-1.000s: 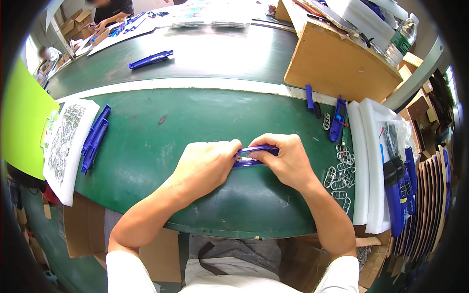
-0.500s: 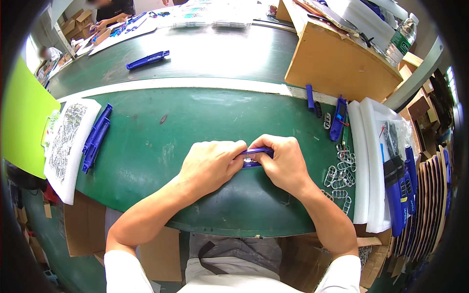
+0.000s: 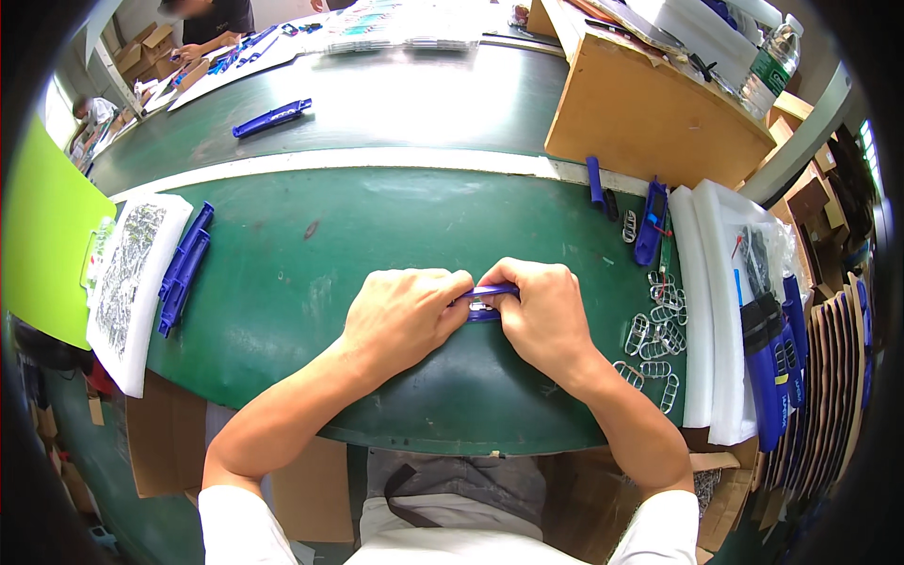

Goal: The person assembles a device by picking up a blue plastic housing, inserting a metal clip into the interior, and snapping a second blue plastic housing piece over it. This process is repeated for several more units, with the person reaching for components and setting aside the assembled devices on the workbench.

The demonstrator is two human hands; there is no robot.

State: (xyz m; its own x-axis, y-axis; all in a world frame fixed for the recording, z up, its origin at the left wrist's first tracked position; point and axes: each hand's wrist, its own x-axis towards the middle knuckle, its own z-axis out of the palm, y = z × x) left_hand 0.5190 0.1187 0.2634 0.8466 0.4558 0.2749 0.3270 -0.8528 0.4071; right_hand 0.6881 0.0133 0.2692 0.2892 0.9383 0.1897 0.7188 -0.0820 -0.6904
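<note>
Both hands meet near the middle of the green table, gripping a blue plastic housing (image 3: 486, 316) with a small metal piece showing inside it. My left hand (image 3: 403, 306) pinches its left end. On the right end, my right hand (image 3: 546, 315) is closed, thumb pressed at the opening. Much of the housing is hidden by the fingers. To the right lie several oval wire-like metal frames (image 3: 656, 347). Beyond them are an open blue housing (image 3: 651, 224), a blue strip (image 3: 595, 184) and a small black part (image 3: 611, 204).
At left, more blue housings (image 3: 185, 270) lie beside a white foam block (image 3: 132, 282). White foam sheets (image 3: 697, 311) edge the right side. Behind a pale rail runs a dark belt (image 3: 405, 108) carrying a blue housing (image 3: 272, 119). A wooden box (image 3: 650, 108) stands back right; a person works far left.
The blue housing on the belt has shifted slightly left. My hands keep hold of their housing, with the right hand moved slightly left.
</note>
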